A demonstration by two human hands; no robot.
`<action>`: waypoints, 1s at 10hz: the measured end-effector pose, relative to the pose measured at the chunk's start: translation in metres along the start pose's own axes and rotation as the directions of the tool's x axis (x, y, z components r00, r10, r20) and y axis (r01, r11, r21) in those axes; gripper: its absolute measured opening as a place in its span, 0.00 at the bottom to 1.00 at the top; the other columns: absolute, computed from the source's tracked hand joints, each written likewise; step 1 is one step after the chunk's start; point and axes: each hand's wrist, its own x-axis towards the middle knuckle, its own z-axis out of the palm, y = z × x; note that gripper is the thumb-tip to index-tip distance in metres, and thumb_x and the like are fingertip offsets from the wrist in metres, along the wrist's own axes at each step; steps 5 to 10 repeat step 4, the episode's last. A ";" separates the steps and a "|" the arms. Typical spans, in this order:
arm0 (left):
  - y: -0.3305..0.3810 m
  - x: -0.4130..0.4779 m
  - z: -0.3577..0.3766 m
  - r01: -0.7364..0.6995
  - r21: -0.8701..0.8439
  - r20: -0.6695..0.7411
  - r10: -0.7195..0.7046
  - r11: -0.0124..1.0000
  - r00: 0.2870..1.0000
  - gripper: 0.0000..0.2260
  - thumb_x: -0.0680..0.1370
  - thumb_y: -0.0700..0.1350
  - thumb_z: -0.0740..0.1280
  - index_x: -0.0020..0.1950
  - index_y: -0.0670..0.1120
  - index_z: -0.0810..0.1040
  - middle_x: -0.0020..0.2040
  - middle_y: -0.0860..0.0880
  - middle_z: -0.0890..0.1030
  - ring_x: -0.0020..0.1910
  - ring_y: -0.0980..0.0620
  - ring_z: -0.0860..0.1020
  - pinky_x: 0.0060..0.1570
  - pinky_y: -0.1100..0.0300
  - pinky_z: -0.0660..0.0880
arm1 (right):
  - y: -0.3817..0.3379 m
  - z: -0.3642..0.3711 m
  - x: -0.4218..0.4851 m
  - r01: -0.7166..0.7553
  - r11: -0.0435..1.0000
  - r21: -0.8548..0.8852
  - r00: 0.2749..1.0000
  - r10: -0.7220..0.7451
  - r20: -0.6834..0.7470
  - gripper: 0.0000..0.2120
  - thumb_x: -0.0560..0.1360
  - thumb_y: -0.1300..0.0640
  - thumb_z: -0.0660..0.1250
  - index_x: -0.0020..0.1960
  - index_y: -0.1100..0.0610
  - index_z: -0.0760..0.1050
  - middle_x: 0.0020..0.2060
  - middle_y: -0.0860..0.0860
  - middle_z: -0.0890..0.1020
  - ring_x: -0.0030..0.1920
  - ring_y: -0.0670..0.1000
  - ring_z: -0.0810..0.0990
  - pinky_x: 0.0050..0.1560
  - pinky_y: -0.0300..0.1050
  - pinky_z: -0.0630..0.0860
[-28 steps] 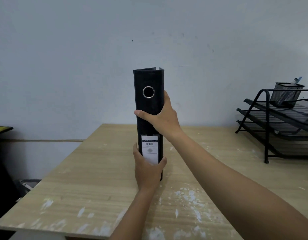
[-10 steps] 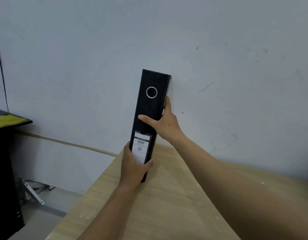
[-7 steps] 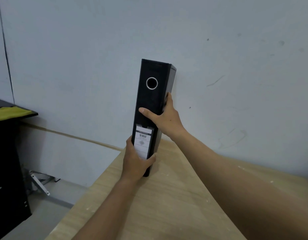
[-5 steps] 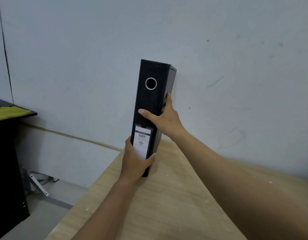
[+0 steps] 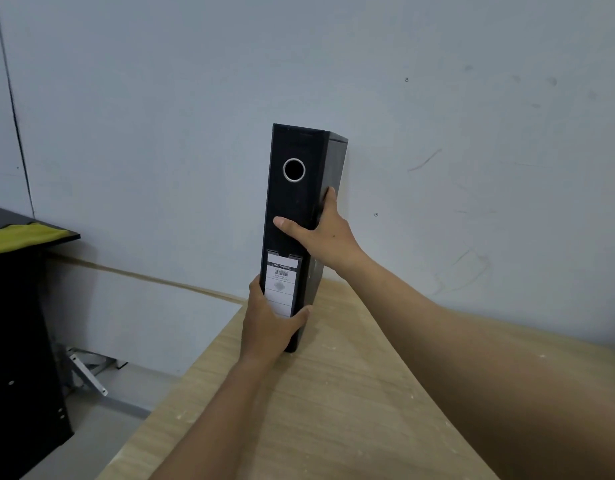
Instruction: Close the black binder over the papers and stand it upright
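The black binder (image 5: 297, 202) is closed and stands upright on its bottom edge at the far left corner of the wooden table (image 5: 333, 410), close to the wall. Its spine faces me, with a metal-rimmed finger hole near the top and a white label low down. My left hand (image 5: 268, 327) wraps around the bottom of the spine. My right hand (image 5: 319, 233) grips the binder at mid-height, thumb across the spine and fingers on its right cover. No papers show.
A pale wall (image 5: 472, 133) rises right behind the binder. The table's left edge drops to the floor just left of the binder. A black cabinet (image 5: 18, 341) with a yellow cloth (image 5: 22, 235) on top stands at far left, a metal bracket (image 5: 87, 372) lying beside it.
The binder, held in both hands, has gone from the middle of the table to its far left corner by the wall. Over the last second it has barely shifted.
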 end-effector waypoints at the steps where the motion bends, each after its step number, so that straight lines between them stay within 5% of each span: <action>1: 0.004 -0.001 -0.004 -0.044 0.002 -0.014 0.044 0.999 0.999 0.43 0.64 0.54 0.78 0.71 0.55 0.58 0.66 0.55 0.71 0.64 0.54 0.70 0.56 0.54 0.76 | -0.004 -0.003 -0.003 -0.014 1.000 -0.008 1.000 0.014 0.009 0.40 0.69 0.41 0.73 0.72 0.54 0.58 0.68 0.51 0.74 0.66 0.54 0.75 0.63 0.49 0.75; 2: 0.013 -0.001 -0.011 -0.083 -0.011 -0.025 0.082 0.997 0.996 0.40 0.66 0.53 0.77 0.72 0.54 0.59 0.66 0.56 0.71 0.61 0.58 0.70 0.50 0.68 0.70 | -0.009 -0.012 -0.007 -0.024 1.000 -0.006 0.999 0.024 0.024 0.44 0.72 0.38 0.69 0.78 0.54 0.52 0.74 0.52 0.68 0.73 0.55 0.68 0.70 0.55 0.69; 3: 0.035 -0.007 -0.021 -0.094 0.006 -0.026 0.094 0.996 0.995 0.37 0.69 0.54 0.75 0.72 0.54 0.60 0.64 0.59 0.70 0.59 0.60 0.70 0.46 0.72 0.66 | -0.024 -0.032 -0.023 -0.020 0.998 -0.059 1.000 0.021 0.019 0.43 0.76 0.40 0.64 0.80 0.55 0.44 0.79 0.51 0.56 0.78 0.53 0.56 0.75 0.50 0.59; 4: 0.059 -0.010 -0.032 -0.131 0.073 -0.048 0.135 0.989 0.990 0.33 0.72 0.57 0.71 0.73 0.53 0.61 0.68 0.57 0.71 0.64 0.57 0.70 0.55 0.63 0.69 | -0.033 -0.052 -0.038 -0.027 0.993 -0.111 1.000 0.028 0.006 0.39 0.79 0.40 0.60 0.80 0.57 0.48 0.79 0.52 0.55 0.79 0.53 0.54 0.75 0.48 0.56; 10: 0.059 -0.010 -0.032 -0.131 0.073 -0.048 0.135 0.989 0.990 0.33 0.72 0.57 0.71 0.73 0.53 0.61 0.68 0.57 0.71 0.64 0.57 0.70 0.55 0.63 0.69 | -0.033 -0.052 -0.038 -0.027 0.993 -0.111 1.000 0.028 0.006 0.39 0.79 0.40 0.60 0.80 0.57 0.48 0.79 0.52 0.55 0.79 0.53 0.54 0.75 0.48 0.56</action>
